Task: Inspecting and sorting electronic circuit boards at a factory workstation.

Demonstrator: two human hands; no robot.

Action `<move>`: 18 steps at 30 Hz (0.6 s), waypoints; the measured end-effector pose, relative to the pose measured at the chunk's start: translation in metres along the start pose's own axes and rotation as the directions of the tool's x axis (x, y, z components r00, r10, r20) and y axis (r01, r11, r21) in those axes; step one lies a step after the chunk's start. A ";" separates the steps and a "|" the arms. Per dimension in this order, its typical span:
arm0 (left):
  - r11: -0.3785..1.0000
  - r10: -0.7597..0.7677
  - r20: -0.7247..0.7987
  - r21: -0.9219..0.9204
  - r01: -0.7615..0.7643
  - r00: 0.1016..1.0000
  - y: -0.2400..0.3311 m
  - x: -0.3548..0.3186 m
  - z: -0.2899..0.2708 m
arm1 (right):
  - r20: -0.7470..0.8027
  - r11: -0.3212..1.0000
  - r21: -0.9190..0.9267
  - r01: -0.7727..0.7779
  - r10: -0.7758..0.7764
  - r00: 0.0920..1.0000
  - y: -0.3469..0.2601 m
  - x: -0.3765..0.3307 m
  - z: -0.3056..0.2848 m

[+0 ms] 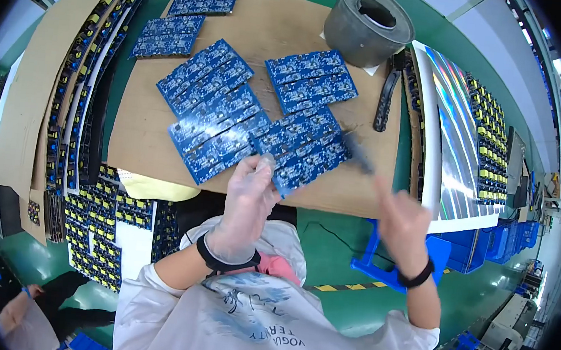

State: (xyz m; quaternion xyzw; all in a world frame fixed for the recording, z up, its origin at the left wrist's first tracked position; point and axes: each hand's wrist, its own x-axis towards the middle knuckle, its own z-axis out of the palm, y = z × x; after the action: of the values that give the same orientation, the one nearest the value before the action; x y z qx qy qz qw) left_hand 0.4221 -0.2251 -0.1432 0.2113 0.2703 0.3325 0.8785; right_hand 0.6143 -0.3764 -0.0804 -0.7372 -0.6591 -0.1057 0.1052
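Note:
My left hand [250, 196], in a clear glove, pinches the near edge of a blue circuit board panel [302, 150] that lies on a brown cardboard sheet [136, 142]. My right hand [402, 222], bare and blurred with motion, grips a dark brush [357, 152] whose tip sits over the right end of that panel. Several more blue panels [210, 99] are spread over the cardboard above and to the left of my hands.
A grey metal pot [367, 26] stands at the back right of the cardboard, with black pliers [386, 97] beside it. Stacks of boards with yellow parts [99, 226] lie at left and at right [490, 140]. A blue plastic bin [437, 252] sits below the table edge.

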 end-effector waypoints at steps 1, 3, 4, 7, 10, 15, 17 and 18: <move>1.000 0.016 0.016 0.003 -0.016 1.000 0.001 0.003 -0.002 | -0.004 1.000 -0.001 -0.001 0.001 1.000 -0.006 0.003 -0.001; 0.999 0.031 0.031 0.007 -0.031 0.999 0.000 -0.001 -0.006 | 0.062 0.983 0.078 0.165 -0.169 0.984 -0.041 0.004 -0.009; 1.000 0.029 0.030 0.007 -0.029 0.999 -0.001 -0.001 -0.005 | 0.086 0.962 0.117 0.245 -0.256 0.963 -0.048 0.004 -0.010; 0.998 -0.013 0.017 0.061 0.012 1.000 0.005 -0.002 0.001 | 0.059 0.999 -0.039 0.022 -0.019 0.998 -0.003 0.016 -0.006; 0.998 -0.018 0.018 0.065 0.017 1.000 0.002 0.000 -0.009 | 0.061 0.999 -0.024 0.028 -0.026 0.998 -0.025 0.014 -0.010; 0.995 -0.006 0.015 0.105 0.004 1.000 -0.001 -0.001 -0.008 | 0.065 0.999 0.025 0.048 -0.050 0.997 -0.014 0.017 -0.003; 0.998 -0.021 0.019 0.055 0.020 1.000 0.002 0.000 -0.007 | 0.037 0.998 -0.034 -0.056 0.057 0.998 -0.013 0.023 -0.005; 0.999 -0.034 0.024 0.007 0.034 0.999 0.003 0.000 -0.006 | 0.067 0.999 0.011 0.039 -0.040 0.997 -0.022 0.016 -0.010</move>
State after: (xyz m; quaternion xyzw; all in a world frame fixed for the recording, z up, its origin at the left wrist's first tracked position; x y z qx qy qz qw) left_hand 0.4170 -0.2215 -0.1467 0.2138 0.2645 0.3141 0.8864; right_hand 0.5941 -0.3614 -0.0656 -0.7266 -0.6772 -0.0798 0.0842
